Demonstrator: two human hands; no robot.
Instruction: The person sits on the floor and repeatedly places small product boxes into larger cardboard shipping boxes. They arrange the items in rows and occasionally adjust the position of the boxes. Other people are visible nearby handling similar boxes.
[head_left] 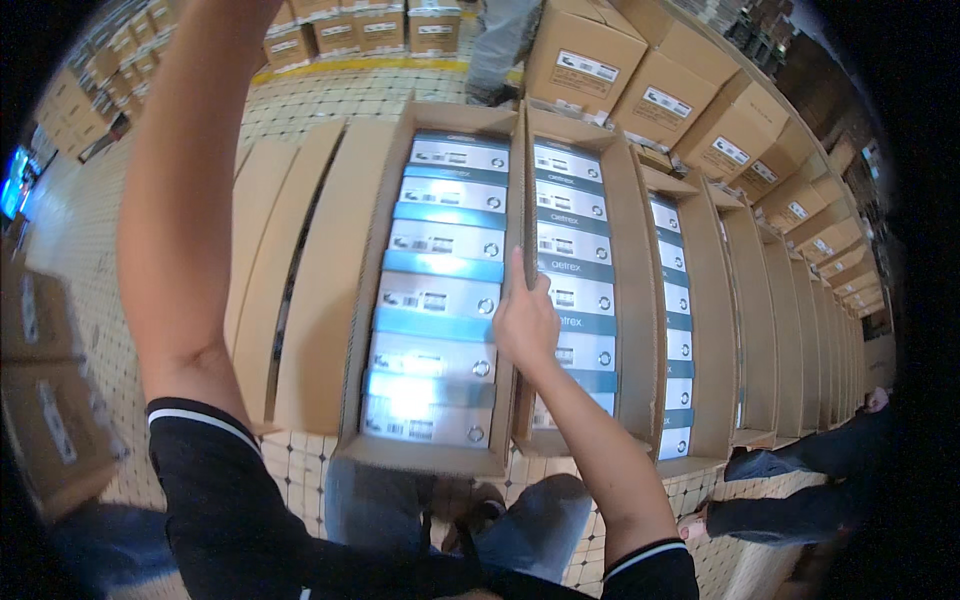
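Note:
My right hand (528, 322) is closed over the upright cardboard edge between two open cartons, with the index finger stretched along it. The carton on the left (420, 455) holds a row of white shoe boxes (430, 352) with labels on their ends and blue-grey lids. Light glares off several of them. Beside it, the second carton (636, 290) holds a similar row of shoe boxes (588, 298), partly covered by my right forearm. Raised high on the left, my left arm (185, 220) passes out of the top of the picture, so that hand is hidden.
More open cartons (770, 330) run in a line to the right. Sealed cartons (590, 60) stand behind them, and others (45, 420) at the left. Cardboard flaps (325, 290) spread left of the first carton. Another person's legs (800, 495) are at the right, on the tiled floor (300, 465).

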